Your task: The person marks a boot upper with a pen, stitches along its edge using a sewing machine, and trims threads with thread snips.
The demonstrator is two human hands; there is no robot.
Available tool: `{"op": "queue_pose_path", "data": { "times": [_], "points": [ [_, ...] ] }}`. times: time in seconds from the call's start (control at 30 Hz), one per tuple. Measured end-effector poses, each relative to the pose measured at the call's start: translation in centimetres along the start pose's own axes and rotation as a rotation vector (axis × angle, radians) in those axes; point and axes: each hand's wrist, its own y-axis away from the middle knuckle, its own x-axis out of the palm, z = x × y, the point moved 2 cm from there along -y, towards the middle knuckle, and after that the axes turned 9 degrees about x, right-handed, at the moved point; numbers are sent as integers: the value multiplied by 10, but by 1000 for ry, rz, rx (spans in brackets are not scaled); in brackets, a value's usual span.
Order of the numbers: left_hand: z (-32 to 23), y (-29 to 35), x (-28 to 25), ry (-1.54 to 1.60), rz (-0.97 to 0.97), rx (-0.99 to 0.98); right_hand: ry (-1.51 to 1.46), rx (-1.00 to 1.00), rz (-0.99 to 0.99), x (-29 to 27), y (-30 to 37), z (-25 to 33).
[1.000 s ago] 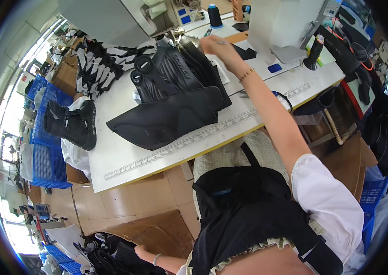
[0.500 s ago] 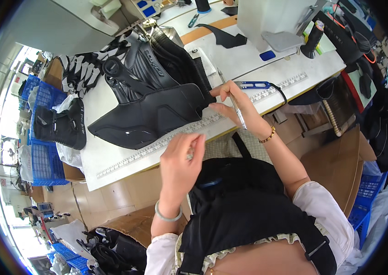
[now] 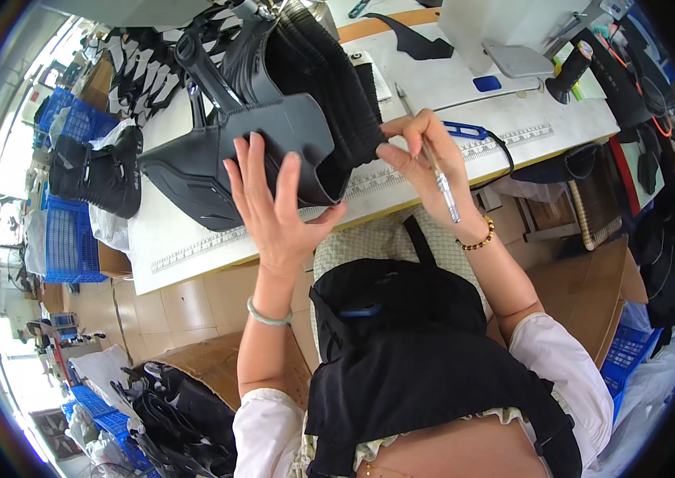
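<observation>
**Both hands on the black boot upper, pen riding in the right**

The black boot upper [image 3: 274, 123] lies in the upper middle of the frame, on the white table [image 3: 164, 231]. The left hand [image 3: 278, 211], near the centre, is spread wide, fingertips on the smooth panel, thumb by its lower edge; whether the thumb bears on it I cannot tell. The right hand [image 3: 425, 159], right of centre, is nearly closed: thumb and forefinger pinch the end of the ribbed section [image 3: 341, 99], and a silver pen [image 3: 446, 195] lies slanted through the same hand.

The weak spot, I judge, is that shared grip — attention on the pinch could let the pen slip, or its tip could mark the black surface. The spread left hand may slide on the smooth panel, letting the upper swing round. A pull rightward could also snag the blue-handled tool [image 3: 465, 130], which lies just beside the right hand.
</observation>
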Motion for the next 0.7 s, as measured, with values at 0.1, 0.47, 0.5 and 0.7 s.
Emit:
{"op": "queue_pose_path", "data": {
  "times": [0.1, 0.47, 0.5, 0.7],
  "points": [
    [10, -5, -10, 12, -49, 73, -147, 49, -34, 1, -5, 12],
    [14, -23, -47, -129, -84, 218, -267, -12, -28, 4, -37, 48],
    [7, -27, -51, -183, -14, 244, -277, -3, -16, 5, -39, 51],
    [-43, -100, -77, -19, 274, -23, -282, -43, -15, 10, -48, 61]
  ]
}}
